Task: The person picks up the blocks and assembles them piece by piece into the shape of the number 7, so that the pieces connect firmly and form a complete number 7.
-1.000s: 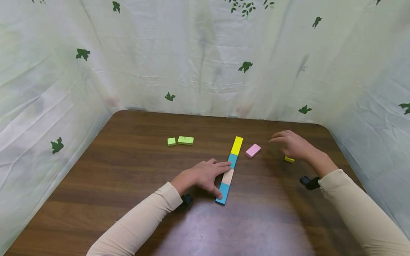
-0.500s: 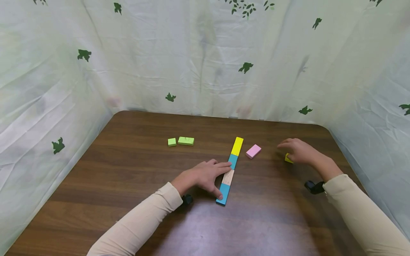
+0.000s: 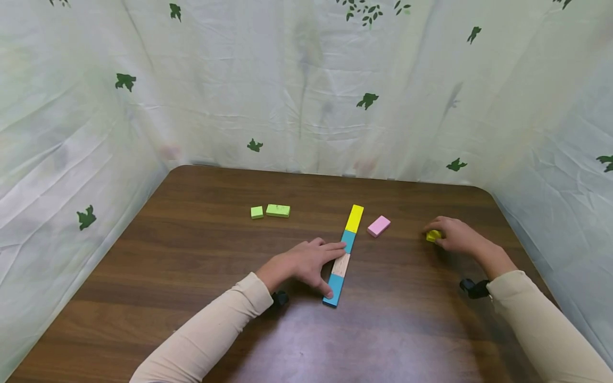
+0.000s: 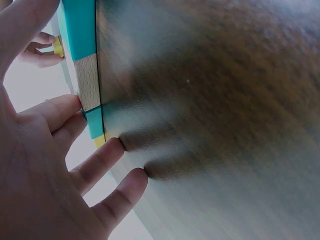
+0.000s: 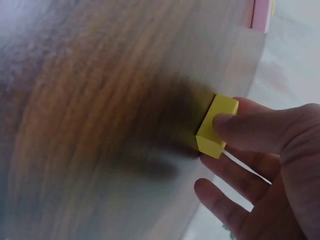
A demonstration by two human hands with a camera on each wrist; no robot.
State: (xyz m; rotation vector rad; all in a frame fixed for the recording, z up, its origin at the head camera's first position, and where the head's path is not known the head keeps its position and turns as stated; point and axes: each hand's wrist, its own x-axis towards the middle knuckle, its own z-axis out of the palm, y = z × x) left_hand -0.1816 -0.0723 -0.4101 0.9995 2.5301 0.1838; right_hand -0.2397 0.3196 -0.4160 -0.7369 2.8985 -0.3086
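A straight row of flat blocks runs up the middle of the table: a blue block (image 3: 333,290) nearest, then a bare wood block (image 3: 340,264), another blue block (image 3: 348,240) and a yellow block (image 3: 354,218) farthest. My left hand (image 3: 306,263) rests along its left side, fingers spread; the thumb is on the nearest blue block and the index fingertip at the farther one. Off to the right, my right hand (image 3: 457,236) pinches a small yellow block (image 5: 218,127) between thumb and fingers, low over the table. A pink block (image 3: 379,226) lies between the row and that hand.
Two light green blocks, a small one (image 3: 256,213) and a longer one (image 3: 278,210), lie toward the back left of the brown wood table (image 3: 191,239). A pale curtain with green leaf shapes (image 3: 306,96) encloses the table's back and sides.
My right hand has moved down and slightly right onto the small yellow block and taken hold of it. The left hand and the row of blocks have stayed in place.
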